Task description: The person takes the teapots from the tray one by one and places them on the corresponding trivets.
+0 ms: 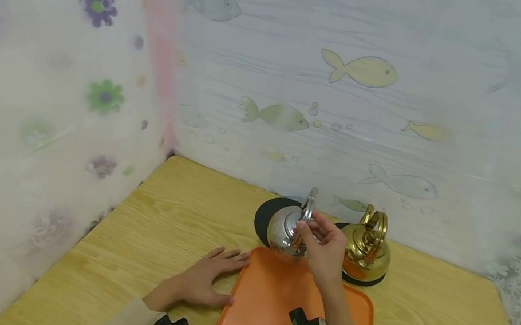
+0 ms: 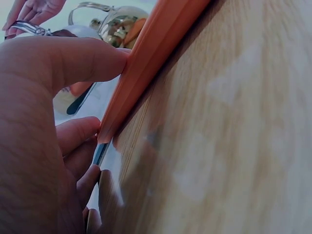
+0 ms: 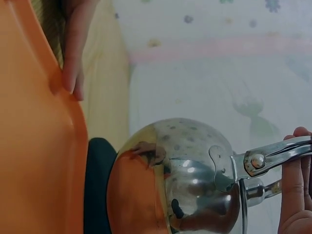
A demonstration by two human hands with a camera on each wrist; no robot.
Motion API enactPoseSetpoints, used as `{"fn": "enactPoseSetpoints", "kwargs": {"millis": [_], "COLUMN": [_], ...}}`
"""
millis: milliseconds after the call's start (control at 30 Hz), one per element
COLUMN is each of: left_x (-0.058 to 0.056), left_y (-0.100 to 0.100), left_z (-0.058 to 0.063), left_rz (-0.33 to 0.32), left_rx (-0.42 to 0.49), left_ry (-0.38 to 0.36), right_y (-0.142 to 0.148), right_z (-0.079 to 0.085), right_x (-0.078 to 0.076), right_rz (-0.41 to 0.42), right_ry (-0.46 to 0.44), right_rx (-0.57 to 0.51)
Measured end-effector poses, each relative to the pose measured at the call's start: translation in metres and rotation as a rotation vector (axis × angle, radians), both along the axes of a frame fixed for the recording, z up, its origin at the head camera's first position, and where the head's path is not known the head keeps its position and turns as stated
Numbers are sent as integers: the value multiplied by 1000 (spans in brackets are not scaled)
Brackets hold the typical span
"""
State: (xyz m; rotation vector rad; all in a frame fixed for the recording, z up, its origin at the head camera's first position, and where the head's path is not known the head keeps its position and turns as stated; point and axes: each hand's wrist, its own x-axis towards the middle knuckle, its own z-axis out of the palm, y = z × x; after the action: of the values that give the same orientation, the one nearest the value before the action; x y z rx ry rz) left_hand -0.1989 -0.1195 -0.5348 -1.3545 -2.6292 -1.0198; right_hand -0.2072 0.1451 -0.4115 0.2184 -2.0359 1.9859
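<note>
A shiny silver kettle stands at the far side of the table, over the front right part of a round black mat. My right hand grips its raised handle, fingers hooked under the bar in the right wrist view. Whether the kettle's base touches the mat cannot be told. An orange tray lies in front of the kettle. My left hand rests at the tray's left edge, fingers spread; its thumb touches the rim in the left wrist view.
A gold kettle stands right of the silver one on another black mat, close to my right hand. Behind the wooden table hangs a sheet with fish prints; a flower-printed sheet borders the left side.
</note>
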Motion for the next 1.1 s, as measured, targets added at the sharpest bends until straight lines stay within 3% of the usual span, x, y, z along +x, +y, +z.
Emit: {"fn": "enactPoseSetpoints", "kwargs": {"millis": [333,600,1100], "left_x": [-3,-1,0], "left_y": [0,-1,0], "left_z": [2,-1,0], "left_rz": [2,-10,-12], "left_rx": [-15,-4,5], "left_ry": [11,-19,-23], "right_y": [5,7,10], "right_z": [0,-2,-6], "right_x": [-15,-27,-43], "right_rz": [-5,3,35], "right_ry": [-1,23,-14], "right_rx": [4,-58,-62]}}
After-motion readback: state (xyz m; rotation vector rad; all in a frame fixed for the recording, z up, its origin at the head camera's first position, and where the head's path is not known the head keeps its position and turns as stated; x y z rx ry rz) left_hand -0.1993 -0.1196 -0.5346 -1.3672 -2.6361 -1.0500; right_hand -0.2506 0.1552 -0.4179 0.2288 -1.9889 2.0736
